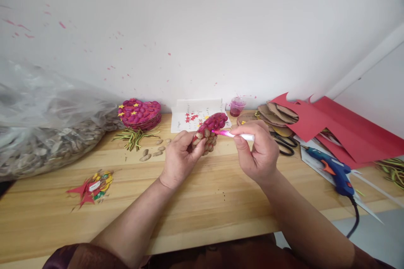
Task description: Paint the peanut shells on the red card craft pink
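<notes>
My left hand [182,157] is closed on the near edge of a peanut-covered piece [217,121], tilted up above the table. Its far part is painted magenta, while the peanuts by my thumb are still bare tan. Between the fingers of my right hand [259,149] is a white-handled paintbrush [241,135]. The pink-stained brush tip touches the peanuts where painted and bare ones meet. Behind the hands, a small clear cup [236,107] holds dark pink paint. A stack of finished magenta peanut pieces [140,113] with yellow stars sits to the left.
A big plastic bag of peanuts [53,138] fills the left side. Loose peanuts [145,157], cord bundles [135,136] and paper scraps [91,187] lie nearer. On the right are scissors [285,145], a blue glue gun [336,172], red paper [356,134] and cardboard pieces [277,113].
</notes>
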`<state>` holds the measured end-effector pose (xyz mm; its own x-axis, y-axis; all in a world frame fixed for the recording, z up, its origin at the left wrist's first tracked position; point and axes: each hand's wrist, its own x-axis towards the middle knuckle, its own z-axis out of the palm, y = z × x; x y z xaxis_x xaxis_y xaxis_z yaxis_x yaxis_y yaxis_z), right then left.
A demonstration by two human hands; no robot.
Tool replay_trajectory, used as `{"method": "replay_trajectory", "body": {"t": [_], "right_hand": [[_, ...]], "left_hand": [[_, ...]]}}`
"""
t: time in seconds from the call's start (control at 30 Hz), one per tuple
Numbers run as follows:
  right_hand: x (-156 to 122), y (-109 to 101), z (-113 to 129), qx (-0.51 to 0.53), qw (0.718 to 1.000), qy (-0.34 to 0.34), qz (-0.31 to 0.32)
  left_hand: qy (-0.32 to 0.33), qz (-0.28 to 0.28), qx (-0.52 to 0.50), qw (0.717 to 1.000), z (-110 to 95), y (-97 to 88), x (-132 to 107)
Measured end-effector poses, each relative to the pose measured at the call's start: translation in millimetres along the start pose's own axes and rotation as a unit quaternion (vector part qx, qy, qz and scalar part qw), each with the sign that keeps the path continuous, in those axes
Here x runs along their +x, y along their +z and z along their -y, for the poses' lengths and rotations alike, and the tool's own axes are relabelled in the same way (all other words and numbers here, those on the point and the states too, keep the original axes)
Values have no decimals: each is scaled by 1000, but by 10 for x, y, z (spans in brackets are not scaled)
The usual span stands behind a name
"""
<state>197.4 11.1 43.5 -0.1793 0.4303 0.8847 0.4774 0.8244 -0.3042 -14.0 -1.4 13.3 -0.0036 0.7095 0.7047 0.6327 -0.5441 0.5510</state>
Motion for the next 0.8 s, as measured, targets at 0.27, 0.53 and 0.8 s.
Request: {"method": "replay_trajectory", "body": {"t": [0.27,0.53,0.8], "right_hand": [[3,-9,-17,9,1000,15,-17],[3,-23,-14,4,999,27,-23],[5,12,16,3,1000,-13,14]], "left_hand": [[-18,11,6,1000,11,8,-3],[-39,9,5,999,8,-9,-14],[-89,6,-24,996,17,-4,-12]]}}
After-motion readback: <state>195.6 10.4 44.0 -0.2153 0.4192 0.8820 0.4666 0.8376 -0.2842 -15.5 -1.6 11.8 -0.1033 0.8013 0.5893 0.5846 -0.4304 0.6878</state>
